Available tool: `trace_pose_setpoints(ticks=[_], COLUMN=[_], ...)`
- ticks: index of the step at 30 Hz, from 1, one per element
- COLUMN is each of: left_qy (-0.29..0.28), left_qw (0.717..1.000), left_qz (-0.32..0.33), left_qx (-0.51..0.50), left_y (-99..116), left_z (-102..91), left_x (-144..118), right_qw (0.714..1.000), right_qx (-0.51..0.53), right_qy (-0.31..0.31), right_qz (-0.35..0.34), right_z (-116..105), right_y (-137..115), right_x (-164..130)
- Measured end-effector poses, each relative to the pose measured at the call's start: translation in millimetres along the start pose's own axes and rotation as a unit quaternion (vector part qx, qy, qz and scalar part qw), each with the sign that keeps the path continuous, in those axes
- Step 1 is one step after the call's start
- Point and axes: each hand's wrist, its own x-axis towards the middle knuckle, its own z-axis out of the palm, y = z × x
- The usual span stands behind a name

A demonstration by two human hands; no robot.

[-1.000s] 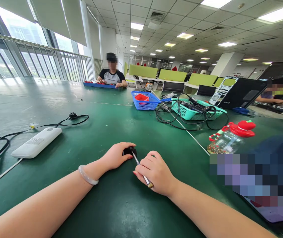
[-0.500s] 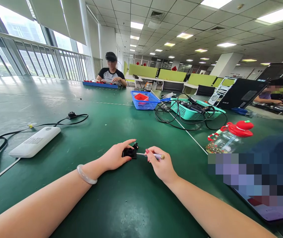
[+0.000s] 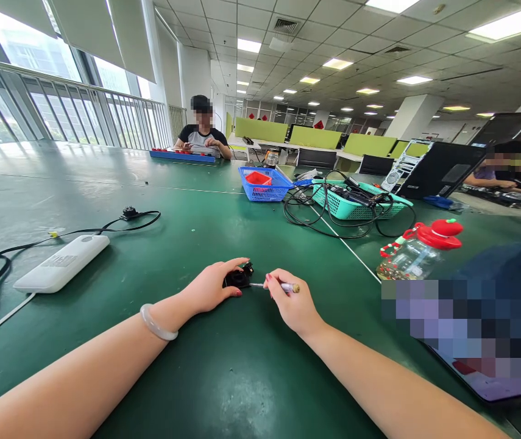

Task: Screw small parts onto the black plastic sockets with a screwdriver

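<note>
My left hand (image 3: 212, 286), below a pale bangle on the wrist, grips a small black device (image 3: 238, 278) on the green table (image 3: 187, 372). Thumb and fingers close round its sides, and part of it is hidden by them. In my right hand (image 3: 293, 305) is a screwdriver (image 3: 283, 286), pinched between thumb and fingers. It lies almost level, its thin metal shaft pointing left. The tip meets the right side of the black device or ends just beside it; I cannot tell which.
Left lies a white power strip (image 3: 63, 262) with black cables. Beyond my hands stand a blue basket (image 3: 264, 194) and a teal basket (image 3: 347, 210) with tangled cables. A red-lidded bottle (image 3: 418, 253) stands right. Across the table sits a person (image 3: 203, 137); another person is far right.
The whole view has shifted slightly. Both hands keep their holds, and the black device appears turned or tilted a little, with the screwdriver still pointing at it.
</note>
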Motion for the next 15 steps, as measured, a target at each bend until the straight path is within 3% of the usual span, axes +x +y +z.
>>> trace_pose_setpoints(ticks=[2,6,8,12,15], left_qy=[0.001,0.001,-0.003,-0.008,-0.003], left_qw=[1.000,1.000,1.000,1.000,0.999], left_qz=[0.005,0.003,0.006,0.021,0.026], left_qx=[-0.002,0.010,0.013,0.016,0.022], left_y=[0.2,1.3,1.4,0.6,0.5], left_z=[-0.8,-1.2,-1.1,-1.1,-1.1], left_x=[0.1,-0.4,-0.9,-1.3,-1.2], right_qw=[1.000,0.984,0.973,0.975,0.988], right_qx=[-0.016,-0.075,-0.091,-0.101,-0.062], right_qy=[0.000,0.019,-0.011,-0.077,-0.069], right_qz=[-0.015,-0.162,-0.212,-0.184,-0.123], right_z=[-0.3,1.0,3.3,6.9,3.5], right_y=[-0.2,-4.5,-6.8,-7.6,-5.3], right_x=[-0.2,-5.1,-6.9,-4.7,-1.4])
